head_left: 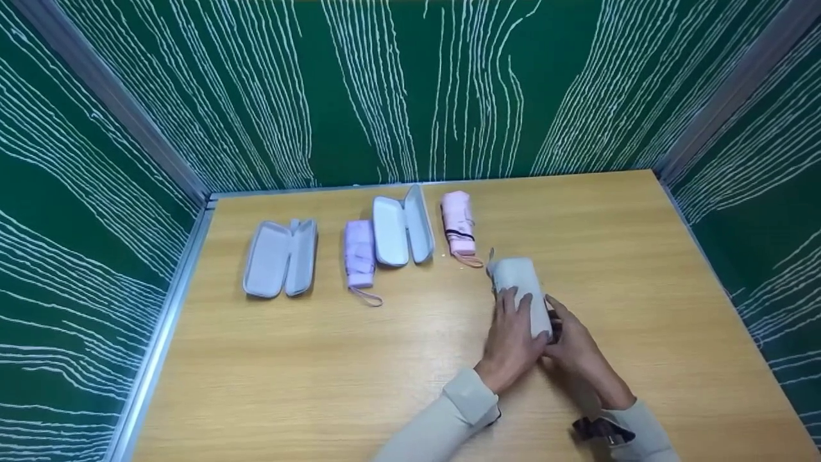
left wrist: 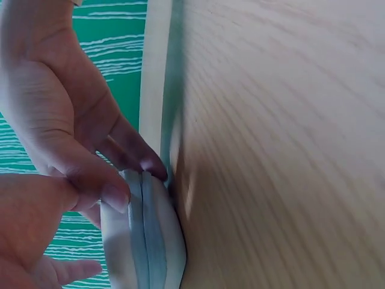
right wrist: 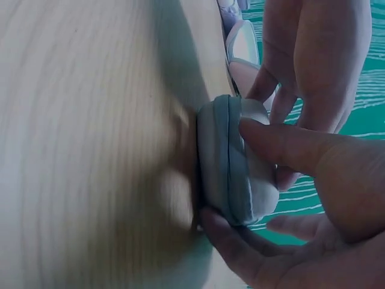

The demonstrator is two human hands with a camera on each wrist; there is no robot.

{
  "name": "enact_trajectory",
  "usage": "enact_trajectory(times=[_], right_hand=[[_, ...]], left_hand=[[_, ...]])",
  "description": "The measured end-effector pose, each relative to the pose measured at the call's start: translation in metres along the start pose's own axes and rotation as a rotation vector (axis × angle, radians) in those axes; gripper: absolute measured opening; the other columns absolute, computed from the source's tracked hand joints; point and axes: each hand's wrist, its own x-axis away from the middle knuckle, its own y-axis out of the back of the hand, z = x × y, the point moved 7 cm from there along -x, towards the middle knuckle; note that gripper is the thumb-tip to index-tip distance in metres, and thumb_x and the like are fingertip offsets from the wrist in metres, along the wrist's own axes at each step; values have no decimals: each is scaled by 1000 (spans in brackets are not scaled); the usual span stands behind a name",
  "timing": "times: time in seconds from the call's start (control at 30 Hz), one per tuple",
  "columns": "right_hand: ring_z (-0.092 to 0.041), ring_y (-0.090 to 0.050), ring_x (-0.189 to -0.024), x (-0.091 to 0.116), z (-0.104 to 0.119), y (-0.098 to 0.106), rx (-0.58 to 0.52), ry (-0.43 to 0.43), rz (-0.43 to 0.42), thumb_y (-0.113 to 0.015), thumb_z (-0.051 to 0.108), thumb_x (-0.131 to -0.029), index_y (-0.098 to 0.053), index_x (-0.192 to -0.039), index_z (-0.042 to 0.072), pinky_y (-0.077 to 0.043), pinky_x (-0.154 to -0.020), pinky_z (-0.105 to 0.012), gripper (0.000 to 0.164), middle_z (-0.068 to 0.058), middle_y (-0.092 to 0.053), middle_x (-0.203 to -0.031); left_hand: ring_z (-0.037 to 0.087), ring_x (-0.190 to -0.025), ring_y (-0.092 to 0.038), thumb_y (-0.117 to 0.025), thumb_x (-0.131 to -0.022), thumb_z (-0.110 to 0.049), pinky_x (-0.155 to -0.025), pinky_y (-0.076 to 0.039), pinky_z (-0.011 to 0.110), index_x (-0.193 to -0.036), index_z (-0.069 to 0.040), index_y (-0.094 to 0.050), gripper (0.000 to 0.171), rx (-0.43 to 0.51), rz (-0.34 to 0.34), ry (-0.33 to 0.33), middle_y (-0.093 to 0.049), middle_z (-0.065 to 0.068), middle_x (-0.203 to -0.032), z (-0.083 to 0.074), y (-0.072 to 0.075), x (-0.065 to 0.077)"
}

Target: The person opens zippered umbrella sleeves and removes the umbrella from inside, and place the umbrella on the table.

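A pale grey hard-shell zip case (head_left: 518, 274) lies lengthwise on the table, its two halves together at the near end. A small loop sticks up at its far left corner. My left hand (head_left: 512, 339) grips it from above, fingers across the upper shell and thumb at the near end. At the right side and near end, my right hand (head_left: 577, 344) holds it between thumb and fingers. In the right wrist view, the right thumb presses by the seam of the case (right wrist: 228, 162), and a finger reaches under its lower corner. The case's far end is hidden in both wrist views.
A folded pink umbrella (head_left: 457, 215) lies beyond the case. Left of it stand an open light-blue case (head_left: 390, 234), a folded purple umbrella (head_left: 359, 253) and an open grey case (head_left: 266, 260). Green panels with white lines (head_left: 359, 83) border the wooden table (head_left: 288, 372).
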Motion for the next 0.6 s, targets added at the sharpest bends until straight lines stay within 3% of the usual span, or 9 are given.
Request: enact_trajectory(times=[0.13, 0.4, 0.6], right_hand=[[-62, -52, -131, 0, -3, 1, -40, -5, 3, -76, -14, -81, -16, -163, -11, -54, -102, -58, 102, -43, -46, -146], [-60, -54, -131, 5, -4, 3, -115, 28, -25, -73, -20, -81, -24, -162, -10, -57, -93, -34, 94, -40, -45, -147], [-58, -56, -129, 6, -2, 3, -136, 41, -42, -71, -22, -82, -32, -159, -12, -59, -97, -36, 87, -37, -44, -144]], left_hand=[[28, -143, -45, -84, -86, -37, -110, -49, 30, -150, -7, -53, 77, 29, -6, 31, -42, 12, -153, 1, -2, -1], [27, -145, -42, -91, -80, -45, -108, -50, 29, -156, -8, -47, 95, 120, 9, 114, -39, 10, -156, 7, -2, -2], [25, -140, -45, -92, -78, -40, -105, -50, 27, -156, -8, -47, 96, 155, -3, 146, -39, 11, -155, 10, 0, -4]])
